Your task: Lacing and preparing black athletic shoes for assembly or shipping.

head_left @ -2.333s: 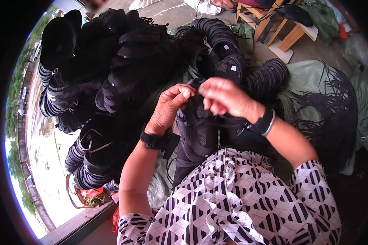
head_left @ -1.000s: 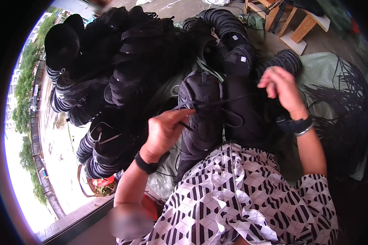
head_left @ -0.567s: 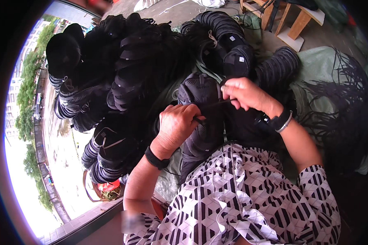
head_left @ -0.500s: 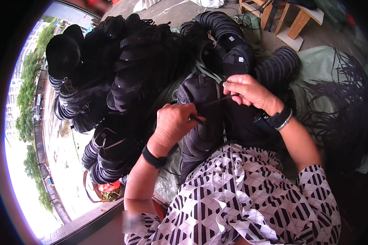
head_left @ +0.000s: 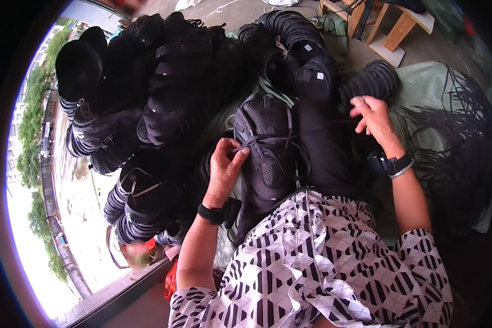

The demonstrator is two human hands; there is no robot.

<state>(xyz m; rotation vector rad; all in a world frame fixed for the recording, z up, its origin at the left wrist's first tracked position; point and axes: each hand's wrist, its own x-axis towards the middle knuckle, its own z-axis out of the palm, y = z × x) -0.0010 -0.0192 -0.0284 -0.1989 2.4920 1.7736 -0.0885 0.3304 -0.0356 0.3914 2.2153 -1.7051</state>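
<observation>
The left hand [head_left: 224, 167] has its fingers [head_left: 239, 155] pinched shut on a black shoelace [head_left: 268, 141] crossing the black shoe upper [head_left: 265, 150] on the lap. The right hand [head_left: 373, 115] pulls the lace's other end, its fingers closed on it. Stacked black uppers [head_left: 164, 93] crowd the left. A bundle of loose laces [head_left: 454, 142] lies on green sheeting [head_left: 426, 87] at right, wooden stools [head_left: 391, 27] beyond.

The person wears a loose short-sleeved garment in a black-and-white geometric print of cubes and triangles, with a seam running down its front. The forearms are bare below the sleeves. A black band circles the wrist of the left hand [head_left: 224, 172], and a black watch with a pale edge sits on the wrist of the right hand [head_left: 373, 116].
</observation>
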